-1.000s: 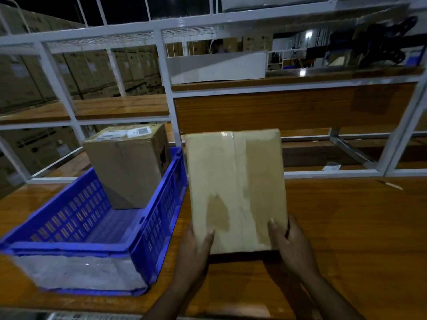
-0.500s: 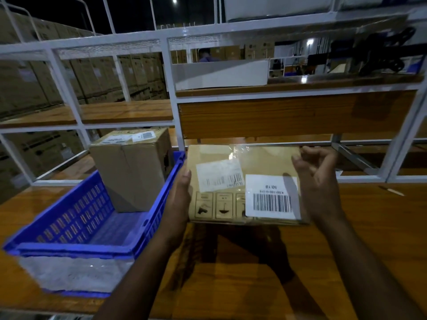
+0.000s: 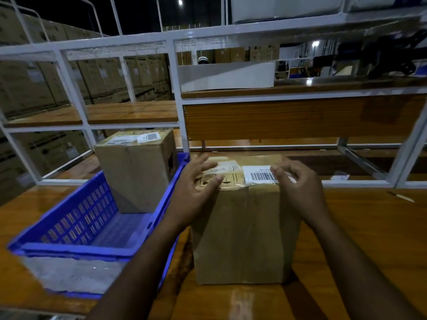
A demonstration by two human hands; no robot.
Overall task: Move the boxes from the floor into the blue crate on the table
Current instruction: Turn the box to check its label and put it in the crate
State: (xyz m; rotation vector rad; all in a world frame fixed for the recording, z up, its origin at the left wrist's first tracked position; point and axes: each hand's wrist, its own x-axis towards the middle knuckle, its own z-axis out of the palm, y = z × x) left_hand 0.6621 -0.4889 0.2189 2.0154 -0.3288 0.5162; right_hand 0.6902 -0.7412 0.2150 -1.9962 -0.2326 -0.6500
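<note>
While the tall brown taped cardboard box (image 3: 242, 229) stands upright on the wooden table (image 3: 360, 227), just right of the blue slotted plastic crate (image 3: 76, 229), neither hand holds it. Left hand (image 3: 196, 188) and right hand (image 3: 298, 185) hover at its top, fingers loosely spread, gripping nothing. Risk: a top-only grab lets it tip against the crate wall. Barcode labels on top. A second brown cardboard box (image 3: 136, 172) fills the crate's far end.

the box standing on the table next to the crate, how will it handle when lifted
The box is taped cardboard with square faces, so probably stiff. It stands taller than wide on the table, so a push near its top might tip it. Handling symbols by its barcode label hint at fragile contents. Weight cannot be told.
</note>
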